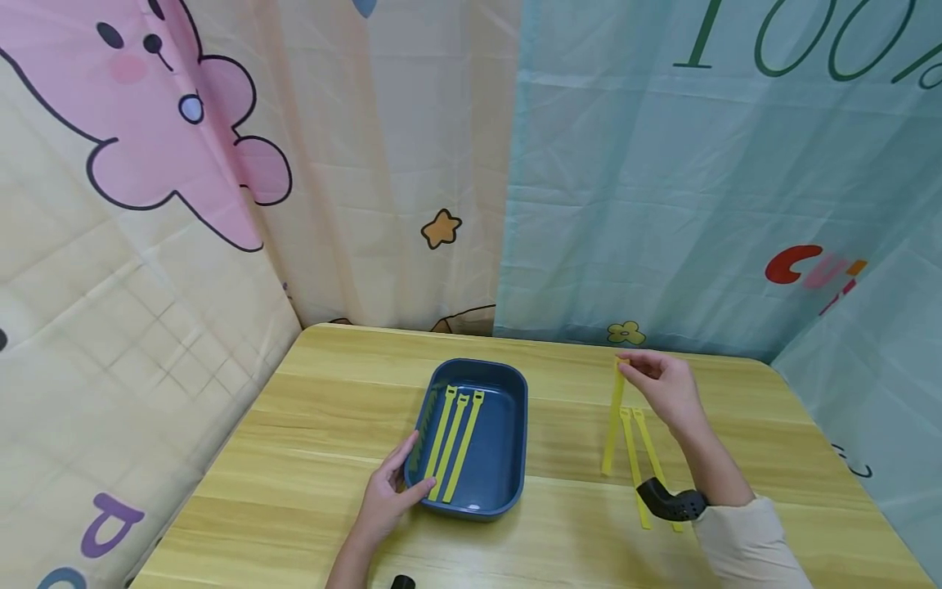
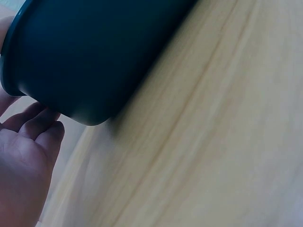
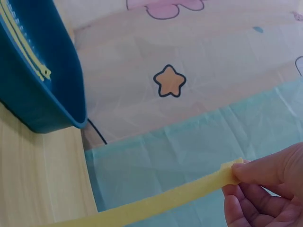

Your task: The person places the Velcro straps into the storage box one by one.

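My left hand (image 1: 386, 495) grips the near left corner of a dark blue tray (image 1: 495, 458), thumb over the rim and fingers along the outer wall. Three yellow cable straps (image 1: 464, 446) with slotted heads lie side by side inside its left half. To the right, my right hand (image 1: 666, 388) pinches another yellow cable strap (image 1: 614, 425) by its head end between thumb and fingers, and the strap hangs down over the table. Below that hand, two more yellow straps (image 1: 631, 458) lie on the table, partly covered by the right wrist. In the right wrist view, the pinched strap (image 3: 165, 201) stretches out leftward.
The wooden table (image 1: 331, 425) ends at a patterned curtain (image 1: 397, 204) behind and on both sides. A black wrist camera mount (image 1: 670, 501) on my right arm overlaps the loose straps. Another black piece (image 1: 403, 582) shows at the bottom edge.
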### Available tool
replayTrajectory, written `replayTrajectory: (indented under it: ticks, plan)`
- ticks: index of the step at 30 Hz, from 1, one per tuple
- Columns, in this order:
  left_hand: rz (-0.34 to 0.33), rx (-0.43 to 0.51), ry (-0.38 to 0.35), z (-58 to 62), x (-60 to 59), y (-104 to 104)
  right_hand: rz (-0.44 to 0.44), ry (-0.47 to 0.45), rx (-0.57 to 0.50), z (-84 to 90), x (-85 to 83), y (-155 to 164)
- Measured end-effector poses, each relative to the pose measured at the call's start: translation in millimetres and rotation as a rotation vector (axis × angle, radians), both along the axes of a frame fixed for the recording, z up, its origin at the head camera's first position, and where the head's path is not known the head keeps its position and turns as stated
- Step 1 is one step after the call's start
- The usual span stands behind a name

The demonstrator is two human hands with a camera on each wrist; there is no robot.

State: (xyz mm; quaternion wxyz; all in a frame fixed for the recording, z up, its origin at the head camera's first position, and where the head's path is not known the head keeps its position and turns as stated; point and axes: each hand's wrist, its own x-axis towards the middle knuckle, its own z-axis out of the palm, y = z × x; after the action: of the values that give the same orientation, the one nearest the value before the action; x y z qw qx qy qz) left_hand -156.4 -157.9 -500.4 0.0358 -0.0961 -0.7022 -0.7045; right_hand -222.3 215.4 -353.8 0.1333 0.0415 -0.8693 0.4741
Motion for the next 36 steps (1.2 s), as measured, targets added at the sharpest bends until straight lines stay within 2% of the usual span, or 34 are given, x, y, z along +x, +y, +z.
replayTrajectory:
  ticks: [12,17,28,36]
  plan:
    - [0.007,-0.021,0.009,-1.0,-0.2,-0.2,0.05,0.009,-0.026,12.1,0.1,-15.4]
    - [0.013,-0.026,-0.012,0.2,-0.2,0.0,0.069,0.028,-0.023,16.8,-1.5,-20.8]
    - [0.007,-0.001,-0.018,2.0,1.5,1.0,0.1,0.052,-0.059,32.0,-0.3,-36.8]
    - [0.002,0.001,-0.016,1.4,1.6,0.8,0.119,0.122,-0.171,41.8,6.5,-44.8]
